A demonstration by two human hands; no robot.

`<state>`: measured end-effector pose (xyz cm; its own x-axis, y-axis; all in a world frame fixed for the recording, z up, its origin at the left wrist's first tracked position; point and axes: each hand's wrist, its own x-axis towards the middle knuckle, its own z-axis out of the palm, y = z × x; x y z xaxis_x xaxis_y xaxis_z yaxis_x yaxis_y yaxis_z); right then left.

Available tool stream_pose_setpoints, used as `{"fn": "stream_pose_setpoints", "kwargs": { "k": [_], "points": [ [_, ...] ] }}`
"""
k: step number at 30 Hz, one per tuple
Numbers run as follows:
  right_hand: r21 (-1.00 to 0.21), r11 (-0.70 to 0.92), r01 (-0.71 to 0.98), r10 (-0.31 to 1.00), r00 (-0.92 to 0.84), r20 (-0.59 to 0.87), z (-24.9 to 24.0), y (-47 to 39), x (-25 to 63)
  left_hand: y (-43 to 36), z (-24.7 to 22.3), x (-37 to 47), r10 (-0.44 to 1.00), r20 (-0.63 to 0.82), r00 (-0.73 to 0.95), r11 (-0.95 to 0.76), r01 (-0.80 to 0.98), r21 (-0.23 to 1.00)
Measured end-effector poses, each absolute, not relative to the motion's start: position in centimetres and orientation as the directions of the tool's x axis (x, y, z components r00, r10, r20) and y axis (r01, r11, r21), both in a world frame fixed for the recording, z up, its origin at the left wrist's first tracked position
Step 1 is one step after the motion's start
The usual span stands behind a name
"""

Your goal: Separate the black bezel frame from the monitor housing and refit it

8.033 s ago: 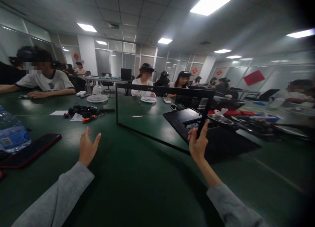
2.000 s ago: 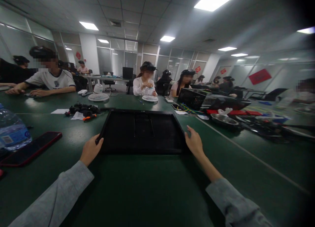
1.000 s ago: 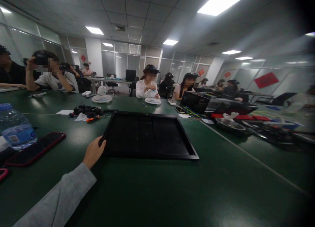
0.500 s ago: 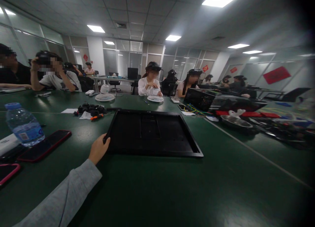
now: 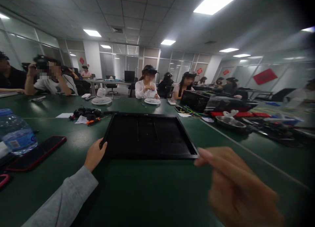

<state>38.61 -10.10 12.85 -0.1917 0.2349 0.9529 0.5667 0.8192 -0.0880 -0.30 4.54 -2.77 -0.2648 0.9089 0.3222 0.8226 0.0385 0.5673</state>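
A black monitor casing (image 5: 125, 131), a shallow rectangular shell with a raised rim, lies on the green table in front of me. My left hand (image 5: 95, 152) grips its left rim near the front corner, thumb on top. Large and blurred in the right foreground is my right hand (image 5: 228, 174). Its thumb and index fingertip come together in a pinch at the casing's front right corner, with the other fingers curled. Whether those fingertips touch the corner or hold anything small, I cannot make out.
On the left are a water bottle (image 5: 17, 135) and a red-edged phone (image 5: 39, 151). Behind the casing lie black parts (image 5: 87, 113) and an orange-handled tool (image 5: 93, 121). A metal bowl (image 5: 230, 123) and cables stand right. Several people sit across the green table (image 5: 147, 194).
My right hand has come into view from the right and reached the casing's front right corner. The left hand keeps its grip. The whole view has shifted slightly.
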Motion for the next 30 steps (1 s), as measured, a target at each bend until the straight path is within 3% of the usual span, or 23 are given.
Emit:
{"fn": "stream_pose_setpoints", "kwargs": {
  "k": [1, 3, 6, 9, 11, 14, 20, 30],
  "points": [
    [-0.070, 0.798, 0.599, 0.229, -0.193, 0.954, 12.7, -7.8, 38.4, 4.5, -2.7, -0.2, 0.909, 0.319, -0.267, 0.042, 0.822, 0.567],
    [-0.131, 0.678, 0.723, 0.355, -0.166, 0.920, 10.9, -2.9, 39.3, 4.3, -2.5, -0.1, 0.910, 0.312, -0.273, 0.052, 0.822, 0.567],
    [-0.211, 0.352, 0.912, 0.531, -0.009, 0.847, 5.5, 3.7, 44.1, 4.2, -2.3, -0.1, 0.913, 0.303, -0.275, 0.054, 0.815, 0.577],
    [-0.278, 0.072, 0.958, 0.669, 0.161, 0.726, 0.5, 7.9, 50.0, 4.2, -2.2, -0.1, 0.915, 0.302, -0.268, 0.044, 0.809, 0.586],
    [-0.384, -0.042, 0.922, 0.787, 0.268, 0.556, -1.4, 9.3, 52.9, 4.2, -2.2, 0.0, 0.915, 0.303, -0.268, 0.042, 0.808, 0.587],
    [-0.478, -0.014, 0.878, 0.936, 0.179, 0.302, -2.3, 10.1, 54.8, 4.3, -2.2, 0.1, 0.912, 0.313, -0.264, 0.035, 0.812, 0.582],
    [-0.380, 0.071, 0.922, 0.860, 0.136, 0.493, -2.3, 9.9, 53.4, 4.3, -2.2, 0.1, 0.901, 0.334, -0.275, 0.053, 0.836, 0.546],
    [-0.436, 0.070, 0.897, 0.858, 0.169, 0.485, -3.3, 10.1, 53.0, 5.2, -3.0, -0.5, 0.905, 0.354, -0.238, 0.020, 0.853, 0.521]
  ]
}}
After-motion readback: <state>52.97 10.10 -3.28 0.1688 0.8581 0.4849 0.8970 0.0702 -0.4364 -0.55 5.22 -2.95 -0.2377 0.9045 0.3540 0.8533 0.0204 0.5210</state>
